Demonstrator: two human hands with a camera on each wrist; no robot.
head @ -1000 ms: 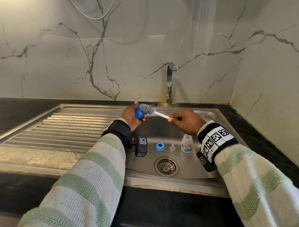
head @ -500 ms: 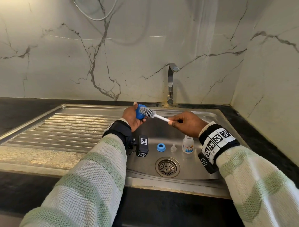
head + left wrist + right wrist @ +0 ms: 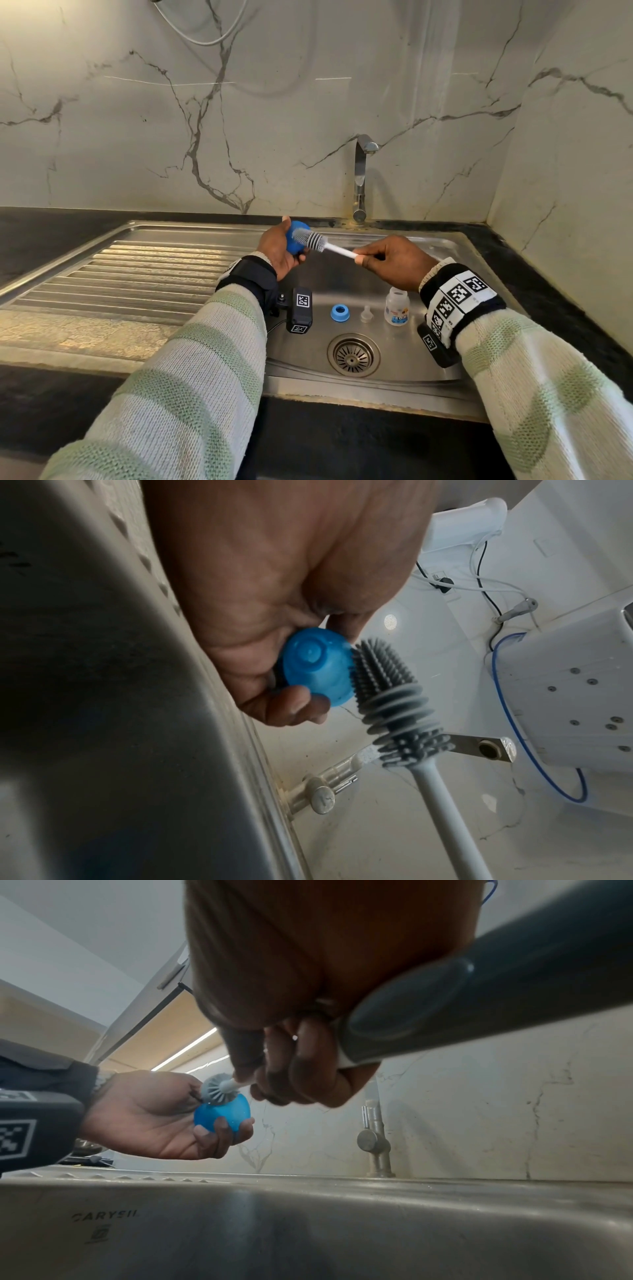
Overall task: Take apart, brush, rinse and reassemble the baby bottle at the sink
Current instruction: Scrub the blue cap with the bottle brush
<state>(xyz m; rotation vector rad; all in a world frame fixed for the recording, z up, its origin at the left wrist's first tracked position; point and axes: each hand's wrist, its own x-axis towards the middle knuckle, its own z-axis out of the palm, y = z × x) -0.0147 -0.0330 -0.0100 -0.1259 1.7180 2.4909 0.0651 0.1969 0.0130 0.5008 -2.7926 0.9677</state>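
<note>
brushing blue cap [image 3: 295,236], left hand [image 3: 278,251]

I see marble wall [image 3: 308,102] veined in grey behind a dark countertop [image 3: 51,233] — a white cable [image 3: 205,37] loops down it (its top end runs out of view). White casing [image 3: 565,696] with a blue wire [image 3: 507,696] shows from my left wrist camera.

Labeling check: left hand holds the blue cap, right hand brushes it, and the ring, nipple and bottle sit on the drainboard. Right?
One error: the ring, nipple and bottle stand in the sink basin near the drain, not on the drainboard, as the head view shows. The left hand does hold the blue cap; the right hand works the brush against it.
</note>
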